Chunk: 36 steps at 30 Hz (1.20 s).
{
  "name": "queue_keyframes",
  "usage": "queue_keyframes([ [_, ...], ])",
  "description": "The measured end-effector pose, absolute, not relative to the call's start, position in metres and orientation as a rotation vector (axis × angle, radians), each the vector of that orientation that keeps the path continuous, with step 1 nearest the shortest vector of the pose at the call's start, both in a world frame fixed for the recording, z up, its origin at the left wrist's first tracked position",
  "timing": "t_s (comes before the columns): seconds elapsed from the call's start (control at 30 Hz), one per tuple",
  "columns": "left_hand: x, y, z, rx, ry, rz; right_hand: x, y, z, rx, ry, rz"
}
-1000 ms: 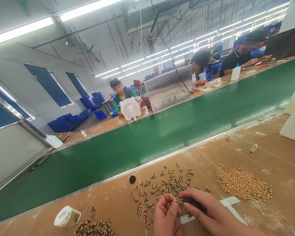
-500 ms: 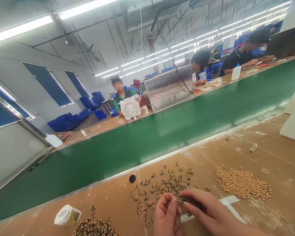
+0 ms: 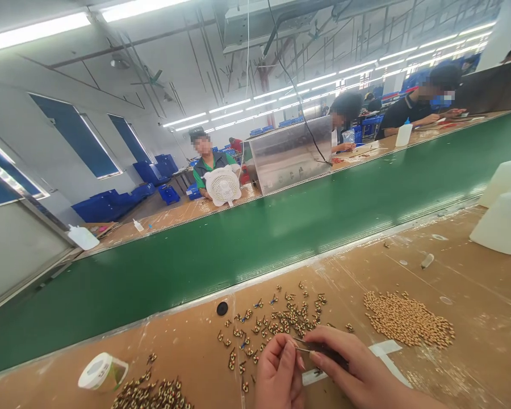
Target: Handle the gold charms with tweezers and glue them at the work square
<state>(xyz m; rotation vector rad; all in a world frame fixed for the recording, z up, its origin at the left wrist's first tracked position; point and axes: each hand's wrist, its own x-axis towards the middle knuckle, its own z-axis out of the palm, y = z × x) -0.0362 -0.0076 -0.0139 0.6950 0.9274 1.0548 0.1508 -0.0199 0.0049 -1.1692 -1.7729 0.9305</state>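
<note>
My right hand (image 3: 349,360) is closed around dark tweezers (image 3: 331,353), whose thin tips point left. Thumb and fingers of my left hand (image 3: 279,369) are pinched together at those tips, and whatever small piece they hold is hidden. Just beyond both hands lie scattered small dark-and-gold parts (image 3: 296,318), a few with blue bits. To the right is a heap of tan beads (image 3: 409,318). Another pile of the dark-and-gold parts (image 3: 153,395) sits at the lower left.
A white-lidded tub (image 3: 102,372) and a black disc (image 3: 222,308) stand on the brown tabletop. Strips of pale tape (image 3: 385,347) lie by my right hand. Behind runs a green conveyor belt (image 3: 238,238). Large white jugs (image 3: 505,221) are at right; co-workers sit across the belt.
The camera view has shifted slightly, so the table and both hands appear a little further left. My hands stay together at the tweezer tips with the same hold.
</note>
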Motion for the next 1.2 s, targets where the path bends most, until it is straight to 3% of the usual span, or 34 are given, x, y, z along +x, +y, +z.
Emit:
queue_keyframes([
  [0.5,-0.038,-0.004,-0.011,0.732,0.898,1.054,0.151,-0.018,-0.012,-1.147,-1.786,0.694],
  [1.2,-0.033,-0.016,0.006,0.77,0.954,0.996,0.158,-0.017,-0.001,-0.952,-1.825,0.661],
])
